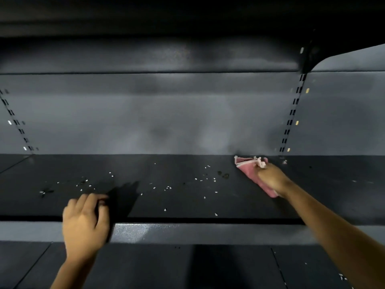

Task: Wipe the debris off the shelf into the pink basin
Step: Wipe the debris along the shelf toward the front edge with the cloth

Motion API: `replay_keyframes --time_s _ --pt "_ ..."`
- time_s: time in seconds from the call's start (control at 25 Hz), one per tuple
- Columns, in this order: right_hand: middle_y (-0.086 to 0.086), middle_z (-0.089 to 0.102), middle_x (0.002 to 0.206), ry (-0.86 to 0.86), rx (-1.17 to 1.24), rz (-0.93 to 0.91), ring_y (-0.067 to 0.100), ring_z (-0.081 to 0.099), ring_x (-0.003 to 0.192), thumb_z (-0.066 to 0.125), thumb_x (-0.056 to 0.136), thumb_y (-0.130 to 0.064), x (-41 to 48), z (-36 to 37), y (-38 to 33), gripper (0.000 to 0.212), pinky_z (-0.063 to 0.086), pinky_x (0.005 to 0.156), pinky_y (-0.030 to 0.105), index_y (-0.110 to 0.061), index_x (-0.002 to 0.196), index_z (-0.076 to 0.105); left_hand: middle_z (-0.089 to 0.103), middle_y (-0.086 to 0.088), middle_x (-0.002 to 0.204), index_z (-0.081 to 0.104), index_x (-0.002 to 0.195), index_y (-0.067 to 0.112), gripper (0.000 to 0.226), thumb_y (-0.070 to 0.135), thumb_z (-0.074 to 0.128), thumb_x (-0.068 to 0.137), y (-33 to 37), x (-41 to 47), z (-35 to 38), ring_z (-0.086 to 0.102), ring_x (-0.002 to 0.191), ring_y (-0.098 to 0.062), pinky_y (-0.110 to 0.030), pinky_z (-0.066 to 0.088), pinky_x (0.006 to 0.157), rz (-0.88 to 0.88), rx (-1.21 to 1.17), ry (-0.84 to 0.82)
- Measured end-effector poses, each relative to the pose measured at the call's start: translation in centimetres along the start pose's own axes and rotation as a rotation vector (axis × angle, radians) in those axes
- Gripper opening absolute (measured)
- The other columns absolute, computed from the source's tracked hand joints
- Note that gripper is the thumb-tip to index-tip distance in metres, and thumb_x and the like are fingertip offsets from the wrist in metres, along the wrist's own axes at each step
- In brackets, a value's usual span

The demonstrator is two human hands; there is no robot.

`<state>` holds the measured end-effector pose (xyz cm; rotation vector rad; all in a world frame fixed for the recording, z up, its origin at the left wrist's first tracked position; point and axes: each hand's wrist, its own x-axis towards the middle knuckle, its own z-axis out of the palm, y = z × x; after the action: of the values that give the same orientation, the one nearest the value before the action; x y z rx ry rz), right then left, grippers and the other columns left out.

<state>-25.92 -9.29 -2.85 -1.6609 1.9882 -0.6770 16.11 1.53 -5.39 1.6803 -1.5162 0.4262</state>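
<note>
A dark metal shelf (187, 205) runs across the view at chest height. Small white and dark bits of debris (168, 187) lie scattered over its middle and left part. My right hand (270, 178) reaches to the back right of the shelf and is closed on a pink cloth (249, 170), which is pressed flat on the shelf near the back wall. My left hand (85, 222) rests on the shelf's front edge at the left, fingers curled over it, holding nothing. No pink basin is in view.
A grey back panel (166, 122) closes the shelf behind, with slotted uprights at the left (16, 122) and right (291, 113). Another shelf (166, 55) hangs overhead. A lower shelf (166, 268) lies below the front lip.
</note>
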Motion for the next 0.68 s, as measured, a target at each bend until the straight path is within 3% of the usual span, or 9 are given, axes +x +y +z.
replay_keyframes --time_s 0.12,0.24,0.32,0.44,0.48,0.56,0.68 --pt "0.017 0.067 0.114 0.042 -0.175 -0.032 0.031 0.062 0.103 0.043 0.093 -0.019 1.0 -0.9 -0.5 0.03 0.049 0.087 0.034 -0.004 0.108 0.065 0.053 -0.013 0.064 0.058 0.07 0.004 0.033 0.02 0.032 0.081 -0.7 -0.8 0.0 0.041 0.065 -0.031 -0.042 0.029 0.063 0.06 -0.016 0.037" --pt "0.016 0.071 0.102 0.077 -0.349 -0.148 0.03 0.066 0.091 0.042 0.094 -0.027 0.0 -1.3 -0.9 0.032 0.044 0.071 0.029 -0.008 0.099 0.066 0.049 -0.015 0.064 0.053 0.07 0.002 0.03 0.02 0.031 0.081 -1.6 -1.9 0.2 0.036 0.065 -0.027 -0.04 0.027 0.064 0.09 -0.038 0.03" --pt "0.013 0.073 0.095 0.128 -0.32 -0.218 0.027 0.068 0.084 0.039 0.094 -0.04 -1.5 -0.5 -1.1 0.037 0.04 0.066 0.027 -0.015 0.095 0.066 0.047 -0.017 0.065 0.049 0.072 0.003 0.025 0.018 0.031 0.081 -1.6 -2.5 0.5 0.035 0.066 -0.027 -0.04 0.026 0.065 0.109 -0.03 0.047" --pt "0.005 0.072 0.088 0.062 -0.199 -0.268 0.012 0.07 0.076 0.042 0.088 -0.056 -3.1 1.8 -3.8 0.041 0.042 0.06 0.02 -0.023 0.088 0.066 0.044 -0.017 0.063 0.045 0.071 0.005 0.021 0.017 0.031 0.08 -1.7 -2.5 0.8 0.036 0.064 -0.029 -0.042 0.026 0.064 0.119 0.003 0.067" --pt "0.006 0.073 0.082 0.047 -0.195 -0.311 0.016 0.071 0.073 0.045 0.087 -0.055 -3.1 2.7 -5.2 0.039 0.04 0.055 0.018 -0.022 0.082 0.065 0.044 -0.018 0.063 0.045 0.07 0.004 0.022 0.017 0.03 0.08 -1.7 -2.4 0.8 0.036 0.063 -0.03 -0.042 0.025 0.064 0.116 0.01 0.065" --pt "0.015 0.073 0.081 0.025 -0.142 -0.366 0.03 0.071 0.077 0.051 0.088 -0.035 -2.2 5.3 -8.4 0.028 0.035 0.055 0.021 -0.015 0.078 0.066 0.044 -0.019 0.063 0.045 0.068 0.002 0.023 0.016 0.03 0.079 -1.7 -2.4 0.7 0.036 0.062 -0.03 -0.042 0.024 0.063 0.119 0.022 0.05" --pt "0.017 0.073 0.09 0.083 0.133 -0.24 0.022 0.067 0.087 0.052 0.084 -0.006 -1.3 5.4 -10.8 0.018 0.041 0.067 0.027 -0.005 0.085 0.07 0.043 -0.019 0.064 0.043 0.068 0.004 0.022 0.016 0.029 0.08 -1.6 -2.6 0.6 0.032 0.062 -0.027 -0.041 0.023 0.063 0.135 0.025 0.058"
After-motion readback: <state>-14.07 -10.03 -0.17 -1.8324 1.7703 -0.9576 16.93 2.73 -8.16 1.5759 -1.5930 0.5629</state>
